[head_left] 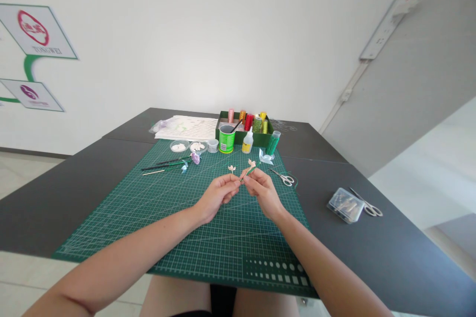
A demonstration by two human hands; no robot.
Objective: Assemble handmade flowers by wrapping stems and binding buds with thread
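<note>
Between my two hands, above the green cutting mat [178, 228], is a small artificial flower [252, 163] with pale pink petals and a green stem. My left hand [220, 194] pinches the lower end of the stem. Just beside it, my right hand [263, 191] is closed on the stem nearer the petals. Fingers hide part of the stem. A second small pale flower [231, 168] shows just beyond my left hand; whether it lies on the mat or is held, I cannot tell. White-handled scissors [286, 180] lie right of my right hand.
A green box [243, 137] of thread spools stands at the back, behind a green can [226, 139] and a glue bottle [247, 141]. Left are dishes of white pieces [179, 146] and a purple flower [195, 158]. A clear plastic case [345, 205] and more scissors [372, 209] lie right.
</note>
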